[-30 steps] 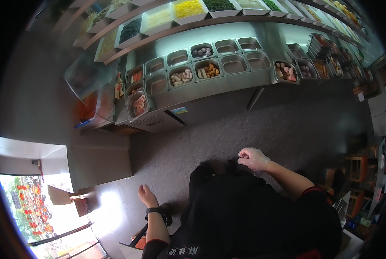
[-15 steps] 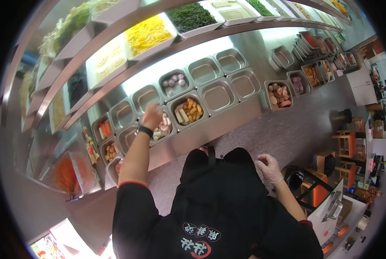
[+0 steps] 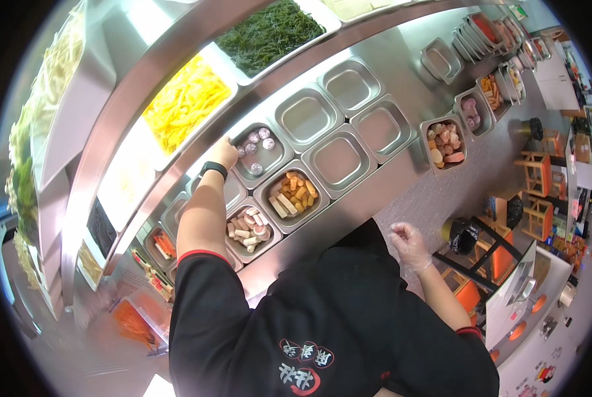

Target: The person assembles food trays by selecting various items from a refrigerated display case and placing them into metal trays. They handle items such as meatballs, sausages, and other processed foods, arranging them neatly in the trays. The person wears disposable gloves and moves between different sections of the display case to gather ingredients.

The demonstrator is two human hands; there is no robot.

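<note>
Steel pan (image 3: 261, 151) of round purple pieces, back row of the table (image 3: 402, 73), now gripped at its left rim by left hand (image 3: 223, 153): half a second ago over the nearer pans. Right hand (image 3: 408, 243), gloved, loosely curled, empty, hanging beside the apron. Pan-handling apparently begun.

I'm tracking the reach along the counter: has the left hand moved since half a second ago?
Yes. The left hand has moved on from the pan of pale pieces to the far pan of round purple pieces.

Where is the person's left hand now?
In the head view, upper left of centre: the left hand touches the steel pan with round purple pieces, just below the yellow strips tray.
</note>
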